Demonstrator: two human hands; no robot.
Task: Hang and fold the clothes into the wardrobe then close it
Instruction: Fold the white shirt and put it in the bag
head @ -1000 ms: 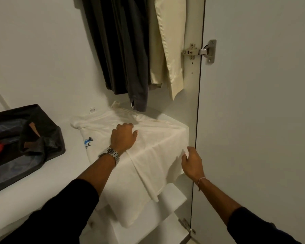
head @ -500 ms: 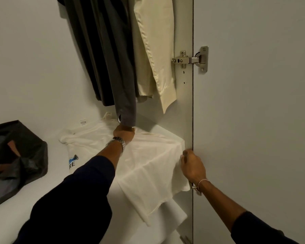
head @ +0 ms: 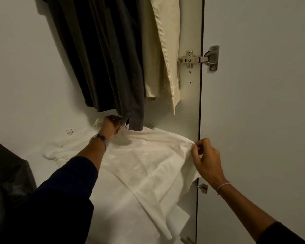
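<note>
A white T-shirt (head: pixel 148 162) lies spread on the wardrobe shelf (head: pixel 113 217), its lower part draping over the front edge. My left hand (head: pixel 111 126) grips the shirt's far edge at the back of the shelf, just under a hanging dark sleeve. My right hand (head: pixel 205 155) pinches the shirt's right edge beside the open wardrobe door (head: pixel 262 120) and lifts it slightly. Above hang dark garments (head: pixel 102 55) and a cream garment (head: pixel 163 50).
A dark bag (head: pixel 9 176) sits on the shelf at the left. A metal hinge (head: pixel 199 59) joins the door to the wardrobe side panel, and a second hinge (head: pixel 202 187) shows lower down. A white label (head: pixel 70 132) lies near the shirt.
My left hand slid from the middle of the shirt to its far edge. My right hand rose from the shirt's front corner and now pinches its right edge. The view moved closer.
</note>
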